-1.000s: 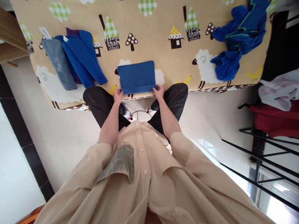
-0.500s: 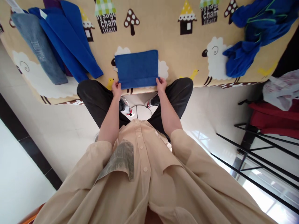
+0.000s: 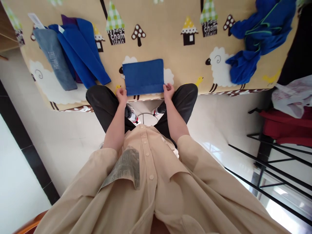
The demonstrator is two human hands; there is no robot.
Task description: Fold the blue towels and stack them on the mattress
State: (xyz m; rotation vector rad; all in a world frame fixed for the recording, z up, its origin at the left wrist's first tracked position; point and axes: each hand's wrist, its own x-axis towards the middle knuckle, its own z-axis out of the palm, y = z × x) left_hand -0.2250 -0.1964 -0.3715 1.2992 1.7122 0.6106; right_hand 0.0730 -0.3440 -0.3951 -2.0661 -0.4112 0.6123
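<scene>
A blue cloth (image 3: 143, 77), folded into a flat rectangle, lies on the patterned tablecloth (image 3: 165, 42) in front of my knees. My left hand (image 3: 122, 95) is at its near left corner, fingers pinched on the edge. At the near right corner my right hand (image 3: 168, 91) pinches the cloth between thumb and fingers. To the left lie a rolled grey-blue cloth (image 3: 56, 60) and folded blue cloths (image 3: 84, 53), with a bit of purple cloth (image 3: 68, 20) showing behind. A crumpled blue garment with green trim (image 3: 264, 35) rests at the far right.
Black metal rails (image 3: 273, 169) stand at the lower right, with red fabric (image 3: 285, 128) and a whitish plastic bag (image 3: 290, 96) above them. My knees are against the table's front edge. An orange-brown wooden edge (image 3: 34, 222) shows at the lower left.
The view has shifted, showing more of the table's far part. Both hands remain at the near corners of the blue cloth, which still lies flat.
</scene>
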